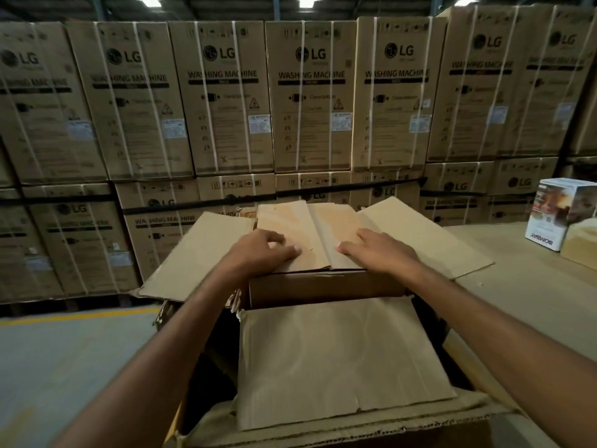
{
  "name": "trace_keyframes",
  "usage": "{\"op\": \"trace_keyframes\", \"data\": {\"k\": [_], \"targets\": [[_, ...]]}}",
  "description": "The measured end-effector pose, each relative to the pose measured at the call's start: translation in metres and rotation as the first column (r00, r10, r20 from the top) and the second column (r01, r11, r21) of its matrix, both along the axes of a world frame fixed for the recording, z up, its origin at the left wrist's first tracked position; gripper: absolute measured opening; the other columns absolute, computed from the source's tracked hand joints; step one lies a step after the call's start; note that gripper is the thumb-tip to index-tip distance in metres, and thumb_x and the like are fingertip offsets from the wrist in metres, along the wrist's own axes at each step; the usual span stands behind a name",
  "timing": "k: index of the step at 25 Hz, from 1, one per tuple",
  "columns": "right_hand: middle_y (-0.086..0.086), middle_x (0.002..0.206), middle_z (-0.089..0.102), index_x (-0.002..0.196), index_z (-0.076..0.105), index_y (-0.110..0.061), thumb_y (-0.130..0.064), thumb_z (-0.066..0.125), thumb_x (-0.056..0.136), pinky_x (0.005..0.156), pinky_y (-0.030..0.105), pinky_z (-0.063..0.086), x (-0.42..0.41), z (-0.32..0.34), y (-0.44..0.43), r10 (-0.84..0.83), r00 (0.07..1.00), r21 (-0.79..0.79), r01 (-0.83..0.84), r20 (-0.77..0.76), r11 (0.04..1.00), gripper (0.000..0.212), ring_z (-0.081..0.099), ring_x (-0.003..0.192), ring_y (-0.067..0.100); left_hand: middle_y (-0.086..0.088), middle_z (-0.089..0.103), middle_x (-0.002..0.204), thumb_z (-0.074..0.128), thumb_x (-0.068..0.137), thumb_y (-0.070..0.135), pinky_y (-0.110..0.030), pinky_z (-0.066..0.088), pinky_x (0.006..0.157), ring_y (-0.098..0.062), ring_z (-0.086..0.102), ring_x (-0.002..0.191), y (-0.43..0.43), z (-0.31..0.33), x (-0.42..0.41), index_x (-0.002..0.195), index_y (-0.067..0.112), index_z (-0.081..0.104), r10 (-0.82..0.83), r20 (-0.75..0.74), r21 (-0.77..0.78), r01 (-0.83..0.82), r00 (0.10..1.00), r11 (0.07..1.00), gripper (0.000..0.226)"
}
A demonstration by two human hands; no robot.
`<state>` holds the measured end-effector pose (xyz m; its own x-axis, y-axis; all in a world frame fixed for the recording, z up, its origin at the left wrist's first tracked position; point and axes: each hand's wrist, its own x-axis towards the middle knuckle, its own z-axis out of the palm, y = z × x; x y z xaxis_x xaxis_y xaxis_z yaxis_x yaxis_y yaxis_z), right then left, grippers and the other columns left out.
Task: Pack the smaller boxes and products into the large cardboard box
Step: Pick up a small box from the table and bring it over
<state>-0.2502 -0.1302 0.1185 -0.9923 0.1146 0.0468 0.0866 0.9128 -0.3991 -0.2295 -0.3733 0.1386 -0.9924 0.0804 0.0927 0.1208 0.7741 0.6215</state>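
Note:
A smaller brown cardboard box (323, 287) stands in the large open cardboard box (342, 425), whose near flap (336, 360) lies toward me. The smaller box has two inner top flaps folded flat, with its outer flaps spread left (197, 253) and right (426, 234). My left hand (261, 250) presses on the left inner flap, its fingers partly bent. My right hand (378, 250) rests flat on the right inner flap beside the seam. What is inside either box is hidden.
A white printed product box (562, 211) stands on the cardboard-covered table (517, 286) at the right, next to a plain brown box (581, 250). Stacked washing machine cartons (310, 95) form a wall behind. Grey floor with a yellow line (77, 316) lies to the left.

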Motion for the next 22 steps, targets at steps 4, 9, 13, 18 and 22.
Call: {"op": "trace_keyframes", "data": {"k": [4, 9, 13, 18, 22], "targets": [[0.004, 0.148, 0.050, 0.152, 0.039, -0.035, -0.081, 0.032, 0.089, 0.093, 0.045, 0.042, -0.005, -0.007, 0.003, -0.028, 0.999, 0.052, 0.031, -0.042, 0.998, 0.078, 0.051, 0.128, 0.029, -0.008, 0.051, 0.151, 0.058, 0.092, 0.065, -0.033, 0.040, 0.094, -0.029, 0.049, 0.135, 0.003, -0.004, -0.004, 0.144, 0.024, 0.055, -0.031, -0.041, -0.092, 0.028, 0.999, 0.995, 0.067], [0.000, 0.156, 0.041, 0.149, 0.049, -0.033, -0.063, 0.044, 0.097, 0.111, 0.049, 0.038, -0.004, 0.008, -0.003, 0.184, 0.977, 0.028, -0.182, -0.112, 0.983, 0.060, 0.037, 0.140, 0.026, -0.011, 0.033, 0.162, 0.052, 0.088, 0.072, -0.037, 0.039, 0.101, -0.031, 0.041, 0.141, 0.011, 0.011, 0.003, 0.152, 0.025, 0.045, -0.151, -0.014, -0.271, 0.142, 0.988, 0.952, 0.080], [-0.008, 0.150, 0.054, 0.141, 0.059, -0.040, -0.041, 0.050, 0.101, 0.112, 0.052, 0.039, -0.013, 0.022, -0.019, 0.304, 0.946, -0.062, -0.312, -0.111, 0.948, 0.041, 0.044, 0.138, 0.024, -0.003, 0.024, 0.166, 0.065, 0.088, 0.059, -0.031, 0.032, 0.106, -0.026, 0.030, 0.148, 0.020, 0.019, 0.012, 0.159, 0.025, 0.027, -0.343, 0.039, -0.289, 0.339, 0.939, 0.895, 0.088], [-0.004, 0.141, 0.059, 0.144, 0.055, -0.032, -0.009, 0.047, 0.105, 0.105, 0.032, 0.044, -0.007, 0.058, -0.066, 0.516, 0.834, -0.316, -0.552, -0.197, 0.772, 0.046, 0.051, 0.134, 0.017, 0.001, 0.046, 0.155, 0.071, 0.093, 0.032, -0.031, 0.049, 0.099, -0.017, 0.047, 0.139, -0.019, 0.028, 0.020, 0.157, 0.036, 0.031, -0.245, -0.237, 0.069, 0.268, 0.940, 0.961, 0.076], [-0.004, 0.154, 0.048, 0.157, 0.039, -0.032, 0.000, 0.046, 0.101, 0.112, 0.034, 0.036, -0.005, 0.070, -0.127, 0.694, 0.705, -0.197, -0.708, -0.145, 0.678, 0.064, 0.041, 0.143, 0.017, 0.012, 0.062, 0.114, 0.069, 0.092, 0.010, -0.026, 0.062, 0.068, -0.006, 0.069, 0.095, -0.060, 0.030, 0.035, 0.142, 0.040, 0.046, 0.162, -0.403, 0.446, 0.039, 0.900, 0.894, 0.063]]}}
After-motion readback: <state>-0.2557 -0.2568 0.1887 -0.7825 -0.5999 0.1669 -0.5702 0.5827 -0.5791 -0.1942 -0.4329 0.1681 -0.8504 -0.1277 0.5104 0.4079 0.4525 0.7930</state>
